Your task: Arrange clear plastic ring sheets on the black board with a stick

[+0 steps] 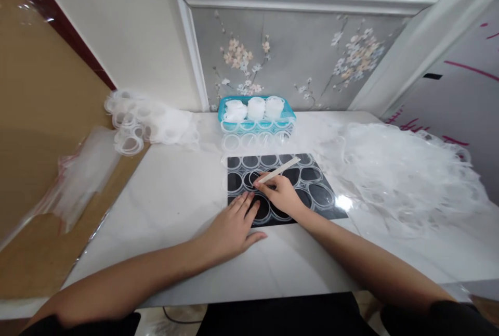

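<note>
A translucent sheet with rows of ring outlines (311, 195) lies over a black mat (335, 212) on the white table. My left hand (237, 220) rests flat on the sheet's near left part, fingers stretched out and thumb apart. In my right hand (281, 194) is a thin, flat, pale stick (281, 169), pinched near its lower end and slanting up to the right. That hand's fingertips are at one of the rings (253, 179) on the left side of the sheet. The exact contact there is too small to make out.
Behind the mat stands a blue tray (222, 110) with stacked white discs (256, 108); another ring sheet (257, 141) lies before it. A large pile of translucent sheets (405, 175) covers the right side. Cut ring scraps (156, 120) are heaped at the back left, plastic bags (91, 169) beside them.
</note>
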